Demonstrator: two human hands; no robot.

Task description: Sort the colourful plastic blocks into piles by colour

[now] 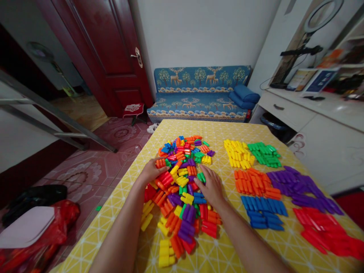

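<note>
A mixed pile of plastic toy building blocks (182, 182) in orange, red, yellow, green, blue and purple lies on the yellow patterned tablecloth. My left hand (151, 171) rests at the pile's left side, thumb and forefinger apart around an orange block (161, 163); its other fingers are partly hidden. On the right side, my right hand (211, 185) lies with fingers spread, its thumb and forefinger on either side of a green block (201, 177). Neither hand plainly grips a block.
Sorted by colour at the table's right are yellow (238, 153), green (264, 154), orange (254, 182), purple (298, 185), blue (263, 210) and red blocks (327, 229). A blue sofa (199, 100) stands beyond; a metal ladder (71, 134) is at left.
</note>
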